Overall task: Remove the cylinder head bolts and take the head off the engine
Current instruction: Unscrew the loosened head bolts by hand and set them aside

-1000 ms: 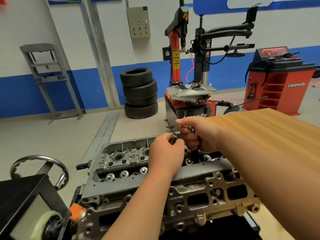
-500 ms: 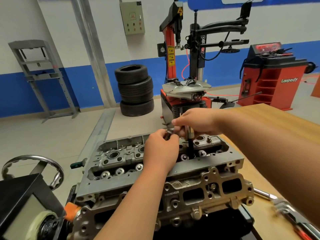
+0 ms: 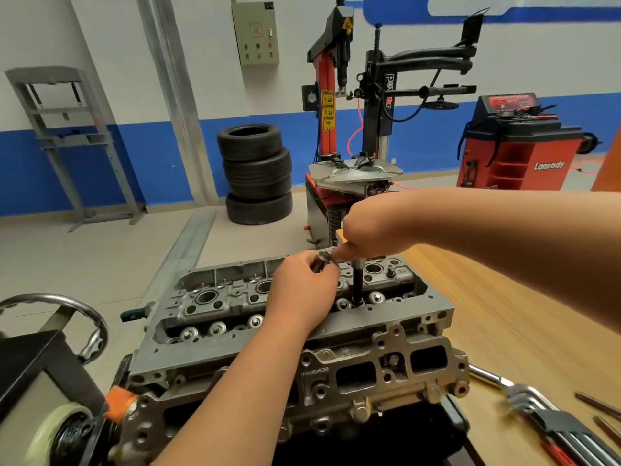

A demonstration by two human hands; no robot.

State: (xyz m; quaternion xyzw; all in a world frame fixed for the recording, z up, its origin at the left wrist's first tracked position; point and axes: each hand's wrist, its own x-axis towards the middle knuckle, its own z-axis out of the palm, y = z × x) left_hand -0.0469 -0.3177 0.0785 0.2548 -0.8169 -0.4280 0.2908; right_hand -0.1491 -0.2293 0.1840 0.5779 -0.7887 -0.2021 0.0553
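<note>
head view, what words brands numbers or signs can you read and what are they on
"Lanpady", fifth letter unsure: front of the red wheel balancer.
"po" and "er", middle hidden: black column of the tyre changer.
Stamped code on the cylinder head: too blurred.
Yellow warning label on the tyre changer's red post: too small.
Red mark on the wall control box: unreadable.

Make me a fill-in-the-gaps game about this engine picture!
1. The right hand grips a ____ tool shaft standing in the cylinder head.
2. The left hand pinches a small ____ part.
3. The tyres are stacked before a wall with a ____ stripe.
4. The hex keys lie on the ____ table.
Missing words: black; metal; blue; wooden.
</note>
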